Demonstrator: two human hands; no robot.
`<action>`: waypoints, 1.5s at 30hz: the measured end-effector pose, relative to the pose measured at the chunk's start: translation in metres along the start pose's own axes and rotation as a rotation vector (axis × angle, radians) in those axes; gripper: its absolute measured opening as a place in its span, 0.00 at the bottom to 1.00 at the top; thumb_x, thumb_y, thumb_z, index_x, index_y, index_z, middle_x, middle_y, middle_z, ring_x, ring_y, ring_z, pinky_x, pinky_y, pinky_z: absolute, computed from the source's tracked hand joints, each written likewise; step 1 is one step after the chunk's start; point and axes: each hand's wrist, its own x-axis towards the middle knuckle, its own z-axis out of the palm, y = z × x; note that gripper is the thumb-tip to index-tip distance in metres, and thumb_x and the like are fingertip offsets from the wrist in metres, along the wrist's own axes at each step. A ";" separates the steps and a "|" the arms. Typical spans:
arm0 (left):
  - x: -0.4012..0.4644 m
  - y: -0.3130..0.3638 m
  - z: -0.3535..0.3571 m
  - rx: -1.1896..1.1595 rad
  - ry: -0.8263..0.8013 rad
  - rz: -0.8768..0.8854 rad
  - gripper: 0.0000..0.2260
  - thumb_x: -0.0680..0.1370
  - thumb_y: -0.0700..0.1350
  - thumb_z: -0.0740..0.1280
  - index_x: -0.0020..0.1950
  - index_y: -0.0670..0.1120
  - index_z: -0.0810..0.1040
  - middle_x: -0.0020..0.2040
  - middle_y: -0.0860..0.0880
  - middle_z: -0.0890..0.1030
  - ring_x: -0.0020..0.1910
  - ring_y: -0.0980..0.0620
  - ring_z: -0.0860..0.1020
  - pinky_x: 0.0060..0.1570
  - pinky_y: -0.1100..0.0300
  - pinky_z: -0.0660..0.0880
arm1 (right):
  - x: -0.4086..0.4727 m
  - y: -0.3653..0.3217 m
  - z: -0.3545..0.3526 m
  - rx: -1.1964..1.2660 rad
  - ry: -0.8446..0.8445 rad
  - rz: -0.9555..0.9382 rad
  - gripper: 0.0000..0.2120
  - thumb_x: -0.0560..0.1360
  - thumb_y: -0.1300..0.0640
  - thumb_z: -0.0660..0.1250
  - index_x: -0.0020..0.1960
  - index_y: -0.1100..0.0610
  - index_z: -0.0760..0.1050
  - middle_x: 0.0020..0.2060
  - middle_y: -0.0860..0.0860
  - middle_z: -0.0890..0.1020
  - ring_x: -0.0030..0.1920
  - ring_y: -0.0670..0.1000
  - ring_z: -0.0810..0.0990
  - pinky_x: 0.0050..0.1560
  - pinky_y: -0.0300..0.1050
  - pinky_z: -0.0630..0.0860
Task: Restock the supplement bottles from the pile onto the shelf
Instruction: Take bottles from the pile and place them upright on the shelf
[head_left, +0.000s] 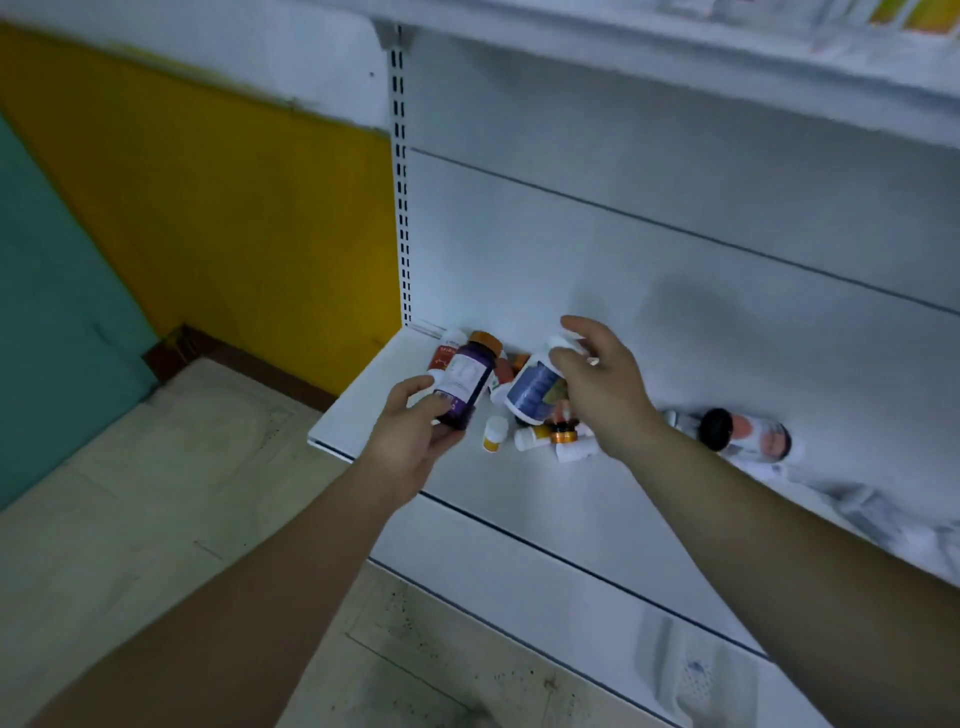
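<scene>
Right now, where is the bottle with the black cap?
In the head view, the black-cap bottle lies on its side on the shelf, alone to the right of the pile and just beyond the right forearm.

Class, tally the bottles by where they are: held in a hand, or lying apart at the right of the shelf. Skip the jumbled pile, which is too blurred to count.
Held: 2, the purple bottle in the left hand, the blue-labelled bottle in the right hand
Lying apart: 1, the black-capped bottle
Total: 3
</scene>
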 end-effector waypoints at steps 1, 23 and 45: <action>-0.018 0.008 -0.001 -0.057 -0.075 -0.014 0.11 0.77 0.34 0.61 0.55 0.48 0.73 0.51 0.39 0.78 0.46 0.41 0.80 0.51 0.50 0.78 | -0.016 -0.012 -0.003 0.093 0.034 0.032 0.17 0.74 0.58 0.65 0.61 0.45 0.72 0.54 0.49 0.78 0.44 0.43 0.79 0.34 0.29 0.72; -0.356 0.052 0.167 0.020 -0.966 -0.148 0.19 0.71 0.42 0.61 0.61 0.41 0.74 0.50 0.36 0.81 0.43 0.40 0.82 0.39 0.51 0.80 | -0.326 -0.165 -0.238 0.587 0.447 -0.154 0.07 0.78 0.49 0.63 0.54 0.48 0.75 0.43 0.54 0.81 0.41 0.54 0.81 0.35 0.47 0.77; -0.555 -0.151 0.441 0.096 -1.170 -0.288 0.22 0.67 0.51 0.66 0.55 0.38 0.76 0.41 0.38 0.81 0.35 0.44 0.80 0.36 0.54 0.80 | -0.492 -0.122 -0.583 0.462 0.553 -0.126 0.12 0.77 0.43 0.61 0.57 0.48 0.71 0.46 0.55 0.81 0.38 0.52 0.84 0.34 0.45 0.80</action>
